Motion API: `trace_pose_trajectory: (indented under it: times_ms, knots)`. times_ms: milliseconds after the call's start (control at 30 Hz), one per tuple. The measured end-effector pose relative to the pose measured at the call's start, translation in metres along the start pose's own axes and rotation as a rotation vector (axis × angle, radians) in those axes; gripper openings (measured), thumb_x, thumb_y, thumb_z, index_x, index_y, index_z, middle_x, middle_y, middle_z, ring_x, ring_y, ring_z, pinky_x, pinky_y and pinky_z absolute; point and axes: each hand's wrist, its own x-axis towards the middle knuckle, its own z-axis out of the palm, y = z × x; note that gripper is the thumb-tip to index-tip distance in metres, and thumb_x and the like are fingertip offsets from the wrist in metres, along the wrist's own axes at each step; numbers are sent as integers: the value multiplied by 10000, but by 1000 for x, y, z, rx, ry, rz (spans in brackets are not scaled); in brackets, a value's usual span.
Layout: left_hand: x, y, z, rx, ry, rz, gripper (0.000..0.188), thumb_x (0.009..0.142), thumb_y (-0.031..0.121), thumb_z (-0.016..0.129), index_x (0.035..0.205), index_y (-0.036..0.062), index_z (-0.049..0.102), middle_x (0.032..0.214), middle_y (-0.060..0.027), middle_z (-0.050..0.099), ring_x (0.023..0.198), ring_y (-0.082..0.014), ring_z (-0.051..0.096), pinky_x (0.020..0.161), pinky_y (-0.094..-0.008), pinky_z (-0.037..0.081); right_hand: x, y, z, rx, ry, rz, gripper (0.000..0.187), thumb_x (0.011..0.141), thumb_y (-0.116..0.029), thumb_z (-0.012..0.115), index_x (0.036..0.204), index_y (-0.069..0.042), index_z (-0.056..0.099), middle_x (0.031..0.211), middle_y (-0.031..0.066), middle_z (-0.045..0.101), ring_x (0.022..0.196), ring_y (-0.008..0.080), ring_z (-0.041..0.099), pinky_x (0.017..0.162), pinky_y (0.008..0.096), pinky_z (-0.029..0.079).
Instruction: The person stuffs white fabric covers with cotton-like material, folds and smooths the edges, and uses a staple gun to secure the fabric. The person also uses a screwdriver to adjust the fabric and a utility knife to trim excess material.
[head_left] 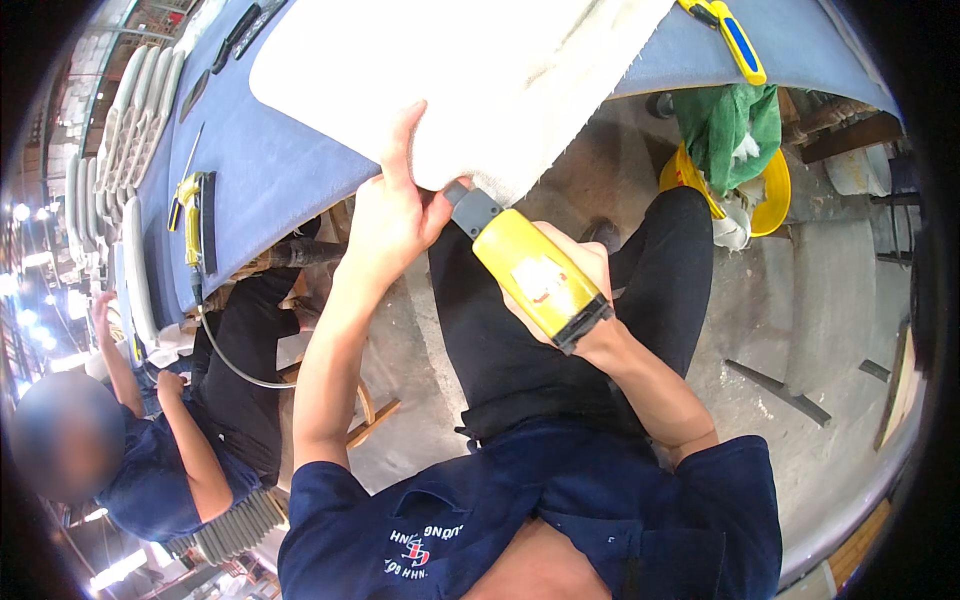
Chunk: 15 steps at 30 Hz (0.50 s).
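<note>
A white fabric-covered panel (450, 80) with a frayed edge lies over the blue-covered table in front of me. My left hand (400, 215) grips its near edge, index finger stretched along the top and thumb at the rim; the remaining fingers are partly hidden. In my right hand (590, 262) is a yellow staple gun (530, 268), its dark nose against the fabric edge beside my left thumb. The right fingers wrap around its far side and are partly covered by its body.
On the blue table (270, 160) lie a yellow air tool (191, 222) with a hose and a yellow-blue utility knife (738, 45). A yellow bucket (775, 205) holds green cloth. A co-worker (165, 450) sits at left, near stacked grey padded parts (140, 110). Dark bars (780, 392) lie at right.
</note>
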Motion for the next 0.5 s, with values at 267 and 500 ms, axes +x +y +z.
trace_pose_trajectory:
  times_ms: [267, 500]
  knots:
    - [-2, 2, 1, 47, -16, 95, 953, 858, -53, 652, 1646, 35, 124, 1061, -216, 772, 980, -418, 780, 886, -467, 630, 8, 11, -5, -39, -42, -30, 367, 838, -78, 813, 1158, 49, 685, 867, 175, 764, 759, 260, 794, 691, 307, 582]
    - [1, 1, -4, 58, -53, 31, 941, 898, 3, 686, 1641, -2, 108, 1044, -292, 738, 870, -458, 767, 795, -498, 638, 8, 25, -2, -38, 9, -127, 418, 760, -121, 851, 1125, 7, 694, 865, 125, 753, 721, 266, 773, 661, 289, 573]
